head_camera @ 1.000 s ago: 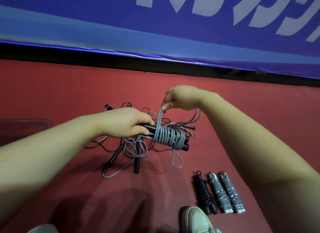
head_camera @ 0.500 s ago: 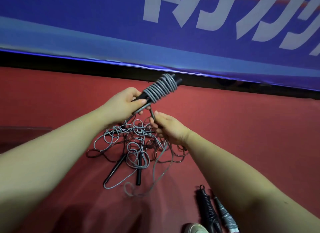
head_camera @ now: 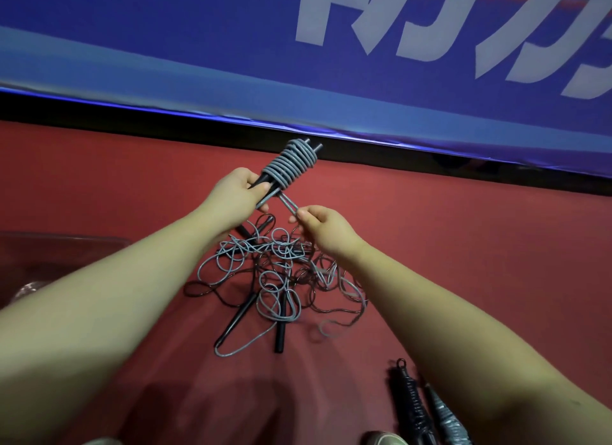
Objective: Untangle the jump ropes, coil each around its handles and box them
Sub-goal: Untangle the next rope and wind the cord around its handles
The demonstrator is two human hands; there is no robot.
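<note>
1. Blue banner [head_camera: 198, 47] with large white lettering fills the top of the view, with a black strip along its lower edge.
2. Red floor [head_camera: 463, 232] spreads below it and carries everything else.
3. A translucent container [head_camera: 66, 246] lies dimly at the left edge; what it holds cannot be made out.
4. A tangle of ropes [head_camera: 278, 272], grey and dark cords looped over one another, lies on the floor under and between the forearms. Two loose black handles [head_camera: 236, 319] stick out of its near side.
5. The left hand [head_camera: 236, 193] is raised above the tangle, fingers and thumb wrapped round the lower ends of a pair of black handles held side by side and tilted up and to the right.
6. A grey rope coil [head_camera: 291, 165] is wound tightly round the upper part of that pair, the two handle tips poking out past its top.
7. The right hand [head_camera: 326, 228] is just beside and below the left, pinching the rope tail [head_camera: 287, 203] that runs taut from the foot of the coil to its fingertips.
8. At the bottom right, partly hidden by the right forearm, a black wound bundle [head_camera: 410, 401] and a grey wound bundle [head_camera: 443, 418] lie side by side on the floor.
9. The pale toe of a shoe [head_camera: 384, 439] shows at the bottom edge, just beside the black bundle.
</note>
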